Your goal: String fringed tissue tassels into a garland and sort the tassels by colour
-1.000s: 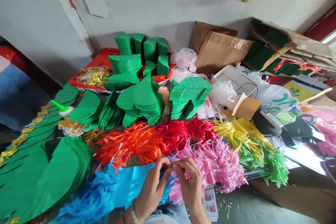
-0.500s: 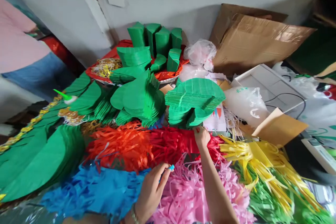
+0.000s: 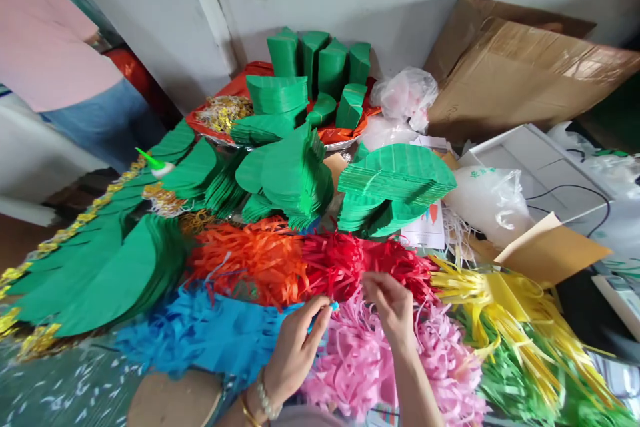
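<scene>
My left hand (image 3: 299, 340) is closed in a pinch on a rolled strip of blue paper (image 3: 333, 307); only its tip shows past the fingers. My right hand (image 3: 393, 303) hangs just to the right of it, fingers pressed together, and what they hold, if anything, is too small to make out. Below and around both hands lie bundles of fringed paper: red (image 3: 345, 263), pink (image 3: 350, 367), blue (image 3: 220, 333) and orange (image 3: 250, 257).
Stacks of green paper leaves (image 3: 400, 173) stand behind the fringes. A glue bottle (image 3: 159, 165) with a green nozzle is at left. Yellow fringe (image 3: 505, 293), a plastic bag (image 3: 493, 200) and a cardboard box (image 3: 530, 73) lie right. A person in pink (image 3: 45, 27) stands far left.
My right hand has drawn back from the base of the green leaf stacks toward my left hand. The view has shifted left, and the left hand keeps its pinch on the blue strip.
</scene>
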{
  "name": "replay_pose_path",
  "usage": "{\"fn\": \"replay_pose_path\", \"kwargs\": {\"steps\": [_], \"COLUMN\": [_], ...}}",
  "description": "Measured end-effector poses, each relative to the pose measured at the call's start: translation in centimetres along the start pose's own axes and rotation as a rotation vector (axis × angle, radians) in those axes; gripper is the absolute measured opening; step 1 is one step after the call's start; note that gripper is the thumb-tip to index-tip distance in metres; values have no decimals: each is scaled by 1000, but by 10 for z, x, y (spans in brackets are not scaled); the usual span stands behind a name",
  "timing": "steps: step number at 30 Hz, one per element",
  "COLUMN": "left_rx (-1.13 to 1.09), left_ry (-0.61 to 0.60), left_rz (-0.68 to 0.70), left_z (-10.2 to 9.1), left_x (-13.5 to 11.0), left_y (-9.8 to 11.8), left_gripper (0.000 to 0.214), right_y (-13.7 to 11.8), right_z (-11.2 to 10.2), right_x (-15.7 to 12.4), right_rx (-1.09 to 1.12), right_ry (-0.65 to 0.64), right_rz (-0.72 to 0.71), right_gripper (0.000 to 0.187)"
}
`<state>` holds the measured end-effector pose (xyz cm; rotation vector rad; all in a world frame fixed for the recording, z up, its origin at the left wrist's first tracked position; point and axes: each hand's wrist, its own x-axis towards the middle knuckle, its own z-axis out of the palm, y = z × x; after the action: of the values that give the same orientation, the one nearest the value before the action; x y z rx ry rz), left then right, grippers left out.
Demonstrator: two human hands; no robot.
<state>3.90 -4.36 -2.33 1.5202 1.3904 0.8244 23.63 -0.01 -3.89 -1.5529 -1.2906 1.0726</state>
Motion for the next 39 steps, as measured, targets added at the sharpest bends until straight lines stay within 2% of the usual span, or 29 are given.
{"fn": "replay_pose_path", "kwargs": {"steps": [2,5,13,20,25,31,35,39], "left_rx": [-18,-57,-160,-120,-39,-2,20,64], "left_ry": [-25,-46,-137,-146,-238,-357,-310,-268], "left_rz": [11,26,48,131,171,132,93,129], "left_z": [-8,-20,-43,-58,-75,-85,-82,-76], "left_x": [-6,-15,-32,-42,-40,-36,-40,-46], "left_y": [3,5,0,6,11,13,15,15], "left_gripper": [19,17,19,18,16,17,14,17], "right_y": [-21,-40,-43,-47,-47,-46,-45,-45], "right_z": [14,33,59,69,71,73,72,72], "right_x": [-34,-65,-97,-111,-115,-121,-121,-118], "right_rx": [164,234,257,324,339,344,314,369], "right_ry": [-101,-127,-47,-44,-94,-114,-129,-148], "right_rz": [-1,-7,1,42,50,27,17,66], "right_gripper": [22,15,17,21,20,18,19,21]}}
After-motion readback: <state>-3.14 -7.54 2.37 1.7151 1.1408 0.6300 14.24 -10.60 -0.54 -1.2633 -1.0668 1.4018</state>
